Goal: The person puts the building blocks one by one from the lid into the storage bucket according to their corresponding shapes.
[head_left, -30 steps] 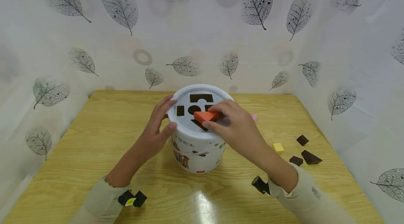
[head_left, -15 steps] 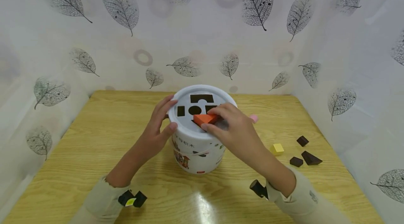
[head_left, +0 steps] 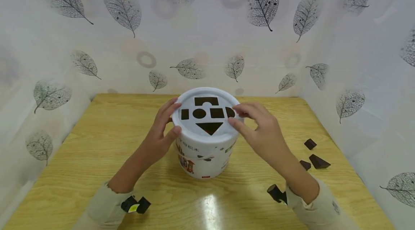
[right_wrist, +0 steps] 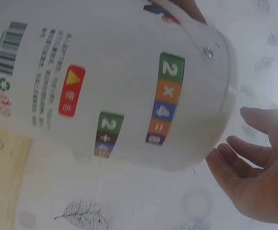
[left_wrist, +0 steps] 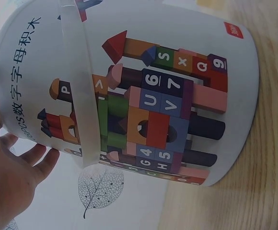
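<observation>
A white bucket (head_left: 203, 161) stands upright on the table, its lid (head_left: 191, 127) cut with several shaped holes. My left hand (head_left: 159, 123) rests against the lid's left rim, fingers spread and thumb on the near side; the left wrist view shows this hand (left_wrist: 14, 177) beside the printed bucket wall (left_wrist: 235, 100). At the lid's right edge hovers my right hand (head_left: 259, 123), thumb and fingers apart with nothing between them. A little red shows inside the triangular hole (head_left: 210, 127). In the right wrist view, the right hand (right_wrist: 259, 167) is beside the bucket's rim.
Several dark blocks lie to the right: a small one (head_left: 310, 144), a wedge-shaped one (head_left: 319, 161) and one partly behind my right forearm (head_left: 305, 165). The wooden table (head_left: 107, 132) meets leaf-patterned cloth (head_left: 207, 43) at the back and sides.
The orange triangular block has left my right hand and gone down into the triangular hole. That hand has moved right, its fingers opened. My left hand stays put.
</observation>
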Available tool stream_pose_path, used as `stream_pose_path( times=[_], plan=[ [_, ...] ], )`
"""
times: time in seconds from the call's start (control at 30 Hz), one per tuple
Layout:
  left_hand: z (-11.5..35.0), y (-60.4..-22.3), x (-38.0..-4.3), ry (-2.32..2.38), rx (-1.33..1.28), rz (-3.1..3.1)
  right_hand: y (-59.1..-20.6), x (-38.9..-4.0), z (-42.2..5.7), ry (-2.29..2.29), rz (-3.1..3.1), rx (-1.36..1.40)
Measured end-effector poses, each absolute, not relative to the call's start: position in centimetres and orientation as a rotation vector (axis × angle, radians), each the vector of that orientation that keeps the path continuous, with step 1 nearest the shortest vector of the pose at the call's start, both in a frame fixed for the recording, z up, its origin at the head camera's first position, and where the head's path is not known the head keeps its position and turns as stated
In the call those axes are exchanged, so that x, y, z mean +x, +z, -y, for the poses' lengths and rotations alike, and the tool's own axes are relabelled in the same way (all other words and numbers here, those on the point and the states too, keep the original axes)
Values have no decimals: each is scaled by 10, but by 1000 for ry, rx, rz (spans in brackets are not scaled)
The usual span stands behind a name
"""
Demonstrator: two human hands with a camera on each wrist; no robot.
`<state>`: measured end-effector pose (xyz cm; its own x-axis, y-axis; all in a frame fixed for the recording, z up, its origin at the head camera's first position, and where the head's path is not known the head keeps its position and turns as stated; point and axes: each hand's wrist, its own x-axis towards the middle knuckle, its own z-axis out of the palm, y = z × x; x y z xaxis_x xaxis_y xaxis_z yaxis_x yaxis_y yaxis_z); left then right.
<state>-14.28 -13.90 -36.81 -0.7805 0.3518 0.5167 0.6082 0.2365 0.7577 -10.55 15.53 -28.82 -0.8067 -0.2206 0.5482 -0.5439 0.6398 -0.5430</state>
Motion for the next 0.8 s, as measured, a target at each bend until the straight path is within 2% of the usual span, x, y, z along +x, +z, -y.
stream_pose_path(
  times=[0.3,0.8],
  plan=[
    [139,-368,-144,-1561,-909,2261,-300,-137,-213,1043,2529,410],
    [139,-368,-143,-1561,-911,2264,-360,-210,-278,1092,2876,273]
  ],
)
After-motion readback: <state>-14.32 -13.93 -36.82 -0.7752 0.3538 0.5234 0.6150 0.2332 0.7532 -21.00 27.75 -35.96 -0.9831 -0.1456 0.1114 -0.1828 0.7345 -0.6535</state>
